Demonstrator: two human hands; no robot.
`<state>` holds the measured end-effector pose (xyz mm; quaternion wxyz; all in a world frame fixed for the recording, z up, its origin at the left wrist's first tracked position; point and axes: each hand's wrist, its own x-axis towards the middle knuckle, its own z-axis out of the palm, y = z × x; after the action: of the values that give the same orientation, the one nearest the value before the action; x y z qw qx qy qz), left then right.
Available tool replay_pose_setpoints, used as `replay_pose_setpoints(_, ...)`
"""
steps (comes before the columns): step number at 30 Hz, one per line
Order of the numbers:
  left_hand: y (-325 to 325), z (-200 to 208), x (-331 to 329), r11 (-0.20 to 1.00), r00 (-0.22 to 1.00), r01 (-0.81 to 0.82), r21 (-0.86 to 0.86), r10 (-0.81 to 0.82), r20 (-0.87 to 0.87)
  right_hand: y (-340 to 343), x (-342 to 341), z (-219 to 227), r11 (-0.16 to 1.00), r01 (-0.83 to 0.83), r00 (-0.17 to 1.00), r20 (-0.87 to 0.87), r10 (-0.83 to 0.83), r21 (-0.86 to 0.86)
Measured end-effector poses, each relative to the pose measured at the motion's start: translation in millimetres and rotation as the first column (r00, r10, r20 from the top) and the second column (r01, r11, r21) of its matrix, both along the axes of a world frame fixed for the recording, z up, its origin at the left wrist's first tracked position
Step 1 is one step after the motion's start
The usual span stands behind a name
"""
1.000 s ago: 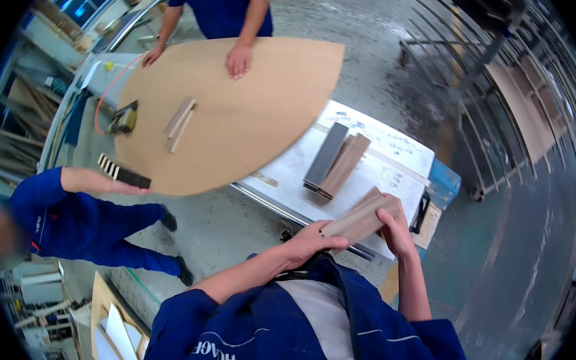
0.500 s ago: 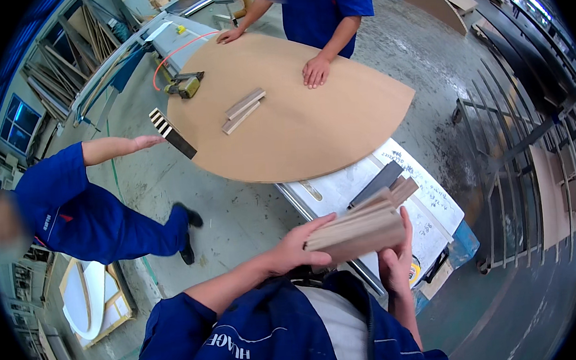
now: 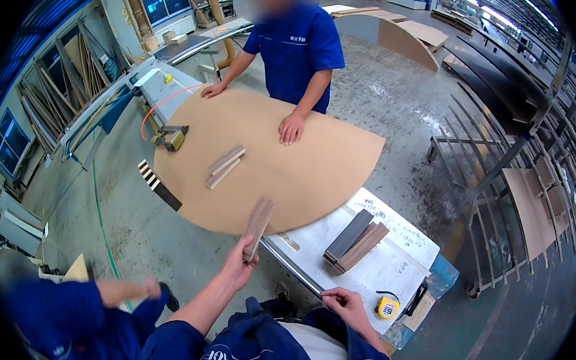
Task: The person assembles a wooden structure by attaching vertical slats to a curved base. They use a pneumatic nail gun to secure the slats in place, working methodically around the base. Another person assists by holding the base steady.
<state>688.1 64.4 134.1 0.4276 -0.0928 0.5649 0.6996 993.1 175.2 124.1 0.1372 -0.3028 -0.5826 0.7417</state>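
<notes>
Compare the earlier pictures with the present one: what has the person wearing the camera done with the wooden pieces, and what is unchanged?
Both hands gripped a bundle of wooden strips before. Now the left hand alone holds strips, stretched forward toward the large brown board; the right hand has let go and is drawn back near the body. Unchanged: the co-worker's hands rest on the board, and two strips and the nail gun lie on it.

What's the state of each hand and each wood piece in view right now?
Left hand: grip shut on wood strip.
Wood strip: held up, tilted, far end over the round board's near edge.
Right hand: near the body, fingers curled, nothing visible in it.
Round board: lying flat; a co-worker's hands press on the far side.
Two wood strips: lying on the board.
Stacked slats: resting on the white table.
</notes>
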Motion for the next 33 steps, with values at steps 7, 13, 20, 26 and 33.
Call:
replay_pose_setpoints(7,7,-10,-30,0.994,0.98,0.09,-0.061,-0.099,-0.171,-6,-17,0,1.0,0.017,0.997,0.08,-0.018,0.011)
replay_pose_setpoints(13,24,-11,-80,0.954,0.842,0.183,-0.236,-0.276,-0.464,-16,-50,-4,0.993,0.1,0.983,0.146,-0.108,0.06)
replay_pose_setpoints(20,26,-31,-176,0.864,0.297,0.092,-0.495,-0.498,-0.815,-47,-121,-23,0.962,0.265,0.926,0.26,-0.273,0.067)
replay_pose_setpoints(26,15,-57,-246,0.849,0.068,0.193,-0.491,-0.511,-0.857,-91,-177,-20,0.938,0.342,0.868,0.367,-0.335,0.047)
replay_pose_setpoints(33,4,-56,-261,0.886,-0.232,0.058,-0.459,-0.436,-0.87,-127,-195,-23,0.928,0.371,0.859,0.364,-0.361,0.045)
